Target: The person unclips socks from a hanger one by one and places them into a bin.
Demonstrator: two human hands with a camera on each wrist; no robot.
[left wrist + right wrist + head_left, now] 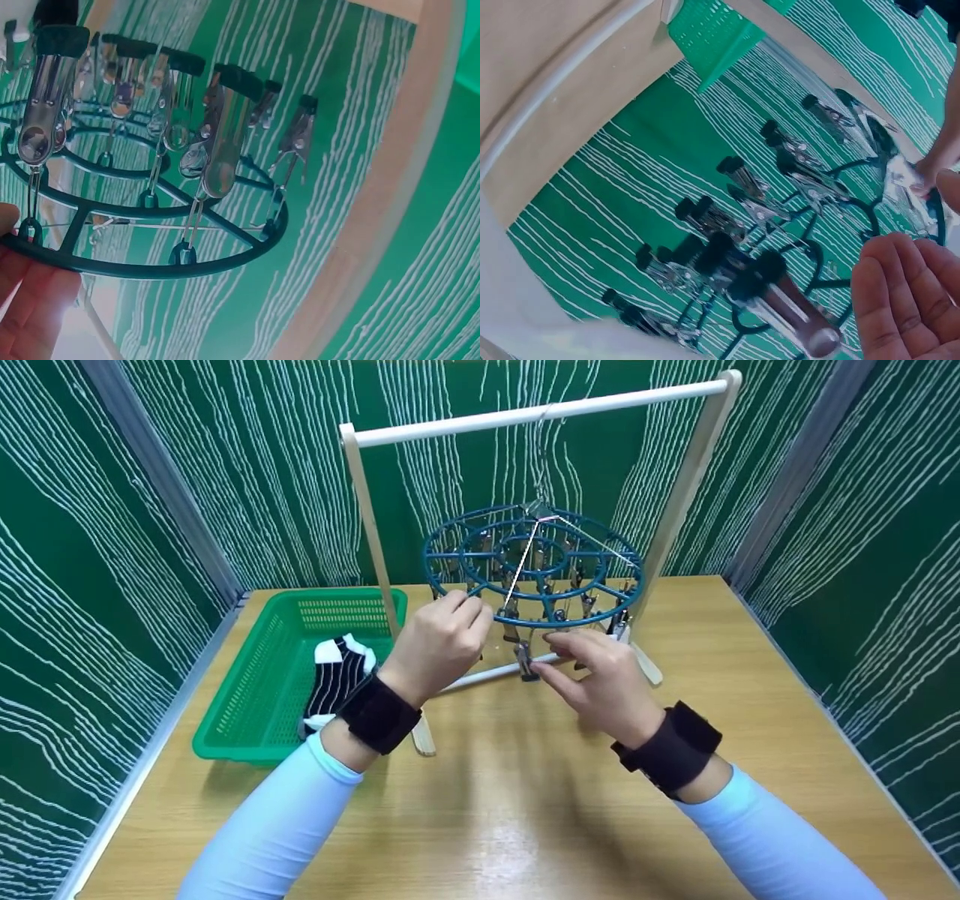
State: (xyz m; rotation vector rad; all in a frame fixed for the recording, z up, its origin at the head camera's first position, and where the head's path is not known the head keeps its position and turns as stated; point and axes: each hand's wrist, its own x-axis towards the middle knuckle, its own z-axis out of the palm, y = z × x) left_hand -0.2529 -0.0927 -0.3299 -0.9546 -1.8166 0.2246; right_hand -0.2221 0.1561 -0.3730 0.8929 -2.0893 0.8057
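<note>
The left hand (439,641) has its fingers (34,300) curled round the near rim of the round blue clip hanger (534,566), and it holds on there. The right hand (600,675) pinches one shiny metal clip (523,658) that hangs from the front of the hanger, thumb and first finger tight on it, while the other fingers (900,296) stay loose.

The hanger is a wheel of thin blue plastic rings and spokes. Lots of silver clips with dark tips dangle under it. White strings hold it up from the top bar of a wooden rack (540,414). The rack has pale, smooth sticks and stands on the worktop (525,810).

To the left of the left hand sits a green basket (247,712) with little holes in its walls. Inside it lie black socks with white stripes (337,675). The left wrist partly covers them.

The worktop is light wood and a bit shiny. Green walls with wavy white lines (112,547) stand all around it. Both arms wear pale blue sleeves and black wrist bands.
</note>
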